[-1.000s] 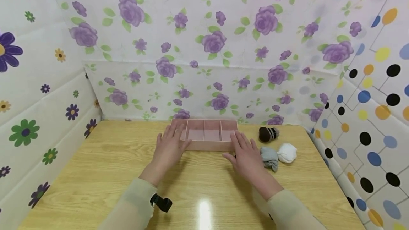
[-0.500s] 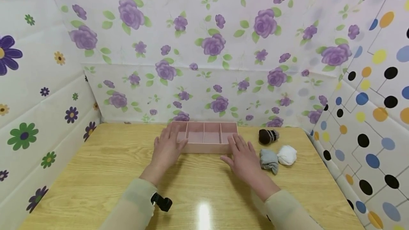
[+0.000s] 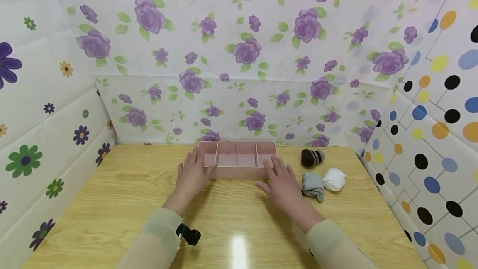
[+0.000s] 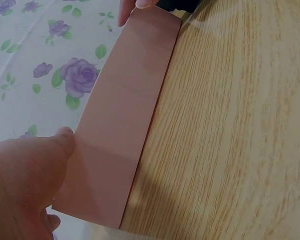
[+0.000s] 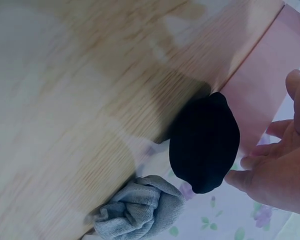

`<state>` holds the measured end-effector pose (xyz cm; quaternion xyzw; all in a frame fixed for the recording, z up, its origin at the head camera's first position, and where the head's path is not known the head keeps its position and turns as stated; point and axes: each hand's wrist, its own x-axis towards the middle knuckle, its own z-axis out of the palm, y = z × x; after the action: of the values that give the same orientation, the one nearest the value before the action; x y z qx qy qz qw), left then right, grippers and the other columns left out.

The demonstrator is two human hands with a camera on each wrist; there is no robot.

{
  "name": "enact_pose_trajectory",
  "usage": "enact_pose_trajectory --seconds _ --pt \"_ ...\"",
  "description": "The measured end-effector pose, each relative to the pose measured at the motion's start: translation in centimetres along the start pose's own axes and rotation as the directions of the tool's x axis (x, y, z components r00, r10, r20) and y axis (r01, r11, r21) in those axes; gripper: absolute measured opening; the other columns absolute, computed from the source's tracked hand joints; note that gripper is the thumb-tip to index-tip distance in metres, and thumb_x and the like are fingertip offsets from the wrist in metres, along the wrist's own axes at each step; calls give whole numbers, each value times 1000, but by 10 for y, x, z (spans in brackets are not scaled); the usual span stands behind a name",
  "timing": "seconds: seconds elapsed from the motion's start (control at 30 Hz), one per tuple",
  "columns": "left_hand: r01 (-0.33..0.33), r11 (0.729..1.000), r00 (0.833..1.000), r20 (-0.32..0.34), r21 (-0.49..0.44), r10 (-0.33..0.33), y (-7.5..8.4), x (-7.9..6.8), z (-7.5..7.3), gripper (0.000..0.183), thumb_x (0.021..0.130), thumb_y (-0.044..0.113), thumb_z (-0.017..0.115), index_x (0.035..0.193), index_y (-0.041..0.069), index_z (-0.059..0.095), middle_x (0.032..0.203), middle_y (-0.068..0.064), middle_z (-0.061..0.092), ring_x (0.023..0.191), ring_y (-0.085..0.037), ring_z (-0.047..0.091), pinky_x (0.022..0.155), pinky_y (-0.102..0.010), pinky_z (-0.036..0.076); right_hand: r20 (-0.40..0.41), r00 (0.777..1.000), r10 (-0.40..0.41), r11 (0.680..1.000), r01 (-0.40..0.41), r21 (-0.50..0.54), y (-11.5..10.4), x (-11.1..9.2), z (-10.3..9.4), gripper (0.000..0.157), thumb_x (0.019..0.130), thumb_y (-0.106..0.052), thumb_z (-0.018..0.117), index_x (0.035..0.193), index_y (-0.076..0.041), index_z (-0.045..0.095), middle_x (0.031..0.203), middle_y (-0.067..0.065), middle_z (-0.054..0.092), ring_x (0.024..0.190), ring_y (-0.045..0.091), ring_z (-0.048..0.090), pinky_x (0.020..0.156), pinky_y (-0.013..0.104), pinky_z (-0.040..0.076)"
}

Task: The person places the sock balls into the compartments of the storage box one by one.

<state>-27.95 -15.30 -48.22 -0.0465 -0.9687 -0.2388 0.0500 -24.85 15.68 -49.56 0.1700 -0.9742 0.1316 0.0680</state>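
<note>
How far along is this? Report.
Apparently done: the box stands upright on the table. In hand: the left hand and right hand are at its ends, perhaps straightening it. Remaining: the grey bundle, white bundle, brown bundle and black bundle lie outside it; none shows inside, so loading is likely ahead.

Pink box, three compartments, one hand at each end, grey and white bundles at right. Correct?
No, the pink box has four compartments, not three, as the head view shows. The rest stands: left hand and right hand at its ends, grey bundle and white bundle at right.
</note>
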Motion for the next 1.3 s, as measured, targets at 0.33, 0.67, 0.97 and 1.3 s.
enact_pose_trajectory --seconds 0.33,0.67,0.97,1.3 --pt "7 1000 1000 19 26 -7 -3 0 2 88 116 53 53 176 0 16 181 -23 17 166 -48 15 127 -79 13 21 1000 -3 1000 3 30 -5 -5 -6 80 111 -51 64 172 -6 38 180 25 22 167 43 17 133 64 17" --pt "1 1000 999 32 15 -1 -8 -5 1 89 116 51 53 174 -4 14 181 -25 13 166 -47 14 127 -78 13 -8 999 -46 999 46 20 -2 -11 5 84 109 -55 65 172 -6 38 179 26 23 166 45 19 132 66 20" --pt "-15 1000 1000 22 10 15 -16 -16 -4 90 116 51 54 175 -2 14 181 -25 15 166 -49 15 126 -79 13 57 997 -47 997 44 58 -15 -23 -8 85 108 -53 68 172 -7 38 180 24 22 167 44 17 133 64 16" --pt "-24 1000 1000 18 -15 25 -21 -30 -10 89 115 49 57 174 -3 16 181 -25 15 166 -48 13 127 -78 10 77 993 -86 993 79 85 -24 -35 -16 85 107 -48 73 171 -5 39 178 24 26 166 46 21 131 68 19"
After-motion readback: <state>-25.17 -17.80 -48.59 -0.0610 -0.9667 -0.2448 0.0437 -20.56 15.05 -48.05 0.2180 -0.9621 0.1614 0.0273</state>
